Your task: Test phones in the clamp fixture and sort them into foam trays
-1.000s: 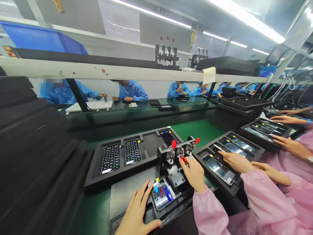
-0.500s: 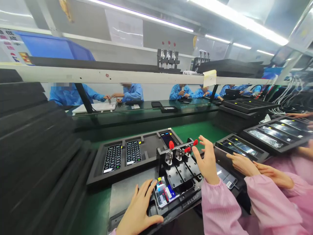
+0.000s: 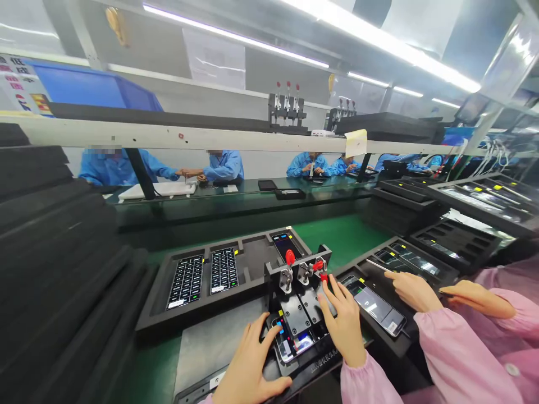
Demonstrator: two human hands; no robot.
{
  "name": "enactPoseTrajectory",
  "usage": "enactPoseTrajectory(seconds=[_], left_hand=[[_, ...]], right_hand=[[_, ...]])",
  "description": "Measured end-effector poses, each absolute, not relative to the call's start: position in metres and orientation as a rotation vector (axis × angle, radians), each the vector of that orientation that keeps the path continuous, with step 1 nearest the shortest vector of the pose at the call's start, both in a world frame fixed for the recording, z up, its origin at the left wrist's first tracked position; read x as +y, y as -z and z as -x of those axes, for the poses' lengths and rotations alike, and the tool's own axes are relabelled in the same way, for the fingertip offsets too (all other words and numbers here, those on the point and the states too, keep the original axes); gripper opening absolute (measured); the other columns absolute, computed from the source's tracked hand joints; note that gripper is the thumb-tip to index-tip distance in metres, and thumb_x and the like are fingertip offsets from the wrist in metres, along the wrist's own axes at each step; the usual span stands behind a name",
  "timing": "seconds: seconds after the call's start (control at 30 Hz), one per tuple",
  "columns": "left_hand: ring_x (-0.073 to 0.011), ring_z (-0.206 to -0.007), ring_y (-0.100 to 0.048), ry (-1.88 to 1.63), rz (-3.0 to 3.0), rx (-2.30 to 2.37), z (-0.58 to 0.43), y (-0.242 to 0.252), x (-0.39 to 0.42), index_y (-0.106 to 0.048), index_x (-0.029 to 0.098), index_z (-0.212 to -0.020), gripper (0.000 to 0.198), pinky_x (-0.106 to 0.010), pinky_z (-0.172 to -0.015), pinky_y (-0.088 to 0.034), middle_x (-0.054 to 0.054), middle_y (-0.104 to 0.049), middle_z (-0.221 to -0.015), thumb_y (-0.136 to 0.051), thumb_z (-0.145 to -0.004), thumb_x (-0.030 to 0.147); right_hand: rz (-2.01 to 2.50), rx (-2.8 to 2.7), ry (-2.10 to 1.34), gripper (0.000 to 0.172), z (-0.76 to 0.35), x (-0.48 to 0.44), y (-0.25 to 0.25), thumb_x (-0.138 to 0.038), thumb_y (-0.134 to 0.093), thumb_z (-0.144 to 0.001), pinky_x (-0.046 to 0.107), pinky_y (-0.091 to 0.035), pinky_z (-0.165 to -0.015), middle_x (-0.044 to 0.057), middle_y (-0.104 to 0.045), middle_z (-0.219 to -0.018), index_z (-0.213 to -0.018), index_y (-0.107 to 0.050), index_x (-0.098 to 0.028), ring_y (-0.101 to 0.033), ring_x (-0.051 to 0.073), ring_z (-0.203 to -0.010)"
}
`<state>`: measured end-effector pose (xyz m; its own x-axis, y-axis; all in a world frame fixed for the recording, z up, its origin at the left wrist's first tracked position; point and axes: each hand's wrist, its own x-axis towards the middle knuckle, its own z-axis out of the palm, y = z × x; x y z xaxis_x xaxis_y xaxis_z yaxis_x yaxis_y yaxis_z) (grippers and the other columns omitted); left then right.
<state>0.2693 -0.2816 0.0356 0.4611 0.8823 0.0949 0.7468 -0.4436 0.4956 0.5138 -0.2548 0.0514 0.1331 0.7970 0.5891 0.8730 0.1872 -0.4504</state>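
A black clamp fixture (image 3: 290,367) with three red-handled toggle clamps (image 3: 289,257) stands in front of me. A lit phone (image 3: 295,343) lies in it under the clamp pads. My left hand (image 3: 248,367) lies open and flat on the fixture's left edge, fingertips beside the phone. My right hand (image 3: 344,321) rests with stretched fingers on the right clamp, its fingertips at the lowered red handle (image 3: 323,276).
A black tray (image 3: 155,306) behind the fixture holds three lit phones. A second tray (image 3: 357,261) to the right holds phones; a co-worker's hands (image 3: 410,289) in pink sleeves touch one. Stacked black foam trays (image 3: 54,252) fill the left. People in blue sit across the belt.
My right hand came down from the raised right clamp handle, and that handle now sits lower. More clamp pads cover the phone. The left hand has barely moved.
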Motion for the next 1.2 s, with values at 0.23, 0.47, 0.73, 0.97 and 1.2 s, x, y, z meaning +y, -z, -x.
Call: enactPoseTrajectory(seconds=[0.23,0.47,0.73,0.97,1.2], left_hand=[[-0.0329,-0.134,-0.021,-0.489,-2.262,1.348,-0.270,-0.036,-0.283,-0.017,0.028,-0.141,0.098,-0.055,-0.109,-0.016,-0.010,-0.023,-0.147,-0.072,-0.061,0.040],[-0.0300,-0.135,-0.019,-0.454,-2.270,1.367,-0.272,-0.031,-0.281,-0.012,0.029,-0.142,0.102,-0.054,-0.110,-0.013,-0.008,-0.020,-0.149,-0.072,-0.060,0.038],[-0.0296,-0.136,-0.017,-0.392,-2.296,1.384,-0.273,-0.033,-0.279,-0.013,0.027,-0.142,0.099,-0.054,-0.110,-0.013,-0.009,-0.018,-0.150,-0.069,-0.062,0.036],[-0.0293,-0.136,-0.018,-0.411,-2.321,1.384,-0.273,-0.030,-0.280,-0.010,0.027,-0.143,0.095,-0.055,-0.109,-0.015,-0.009,-0.017,-0.150,-0.066,-0.066,0.036],[-0.0307,-0.135,-0.021,-0.444,-2.347,1.377,-0.273,-0.029,-0.280,-0.007,0.029,-0.143,0.094,-0.057,-0.108,-0.017,-0.010,-0.018,-0.149,-0.064,-0.068,0.036]], right_hand=[[1.492,-1.346,-0.153,0.031,-0.522,-0.234,-0.070,-0.046,-0.049,-0.084,0.037,-0.044,-0.086,0.007,-0.060,-0.104,-0.098,-0.059,-0.021,-0.056,0.021,-0.096],[1.440,-1.335,-0.637,0.033,-0.517,-0.209,-0.058,-0.053,-0.051,-0.081,0.026,-0.045,-0.061,0.001,-0.061,-0.068,-0.079,-0.051,-0.020,-0.058,0.016,-0.063],[1.400,-1.358,-0.694,0.034,-0.517,-0.209,-0.053,-0.051,-0.045,-0.085,0.024,-0.042,-0.060,0.000,-0.058,-0.062,-0.072,-0.048,-0.020,-0.055,0.014,-0.061],[1.384,-1.363,-0.684,0.033,-0.516,-0.209,-0.053,-0.049,-0.044,-0.086,0.023,-0.040,-0.060,-0.001,-0.056,-0.060,-0.071,-0.046,-0.020,-0.053,0.013,-0.059],[1.391,-1.359,-0.670,0.033,-0.515,-0.210,-0.055,-0.048,-0.045,-0.086,0.022,-0.038,-0.057,-0.001,-0.056,-0.058,-0.069,-0.046,-0.019,-0.050,0.012,-0.055]])
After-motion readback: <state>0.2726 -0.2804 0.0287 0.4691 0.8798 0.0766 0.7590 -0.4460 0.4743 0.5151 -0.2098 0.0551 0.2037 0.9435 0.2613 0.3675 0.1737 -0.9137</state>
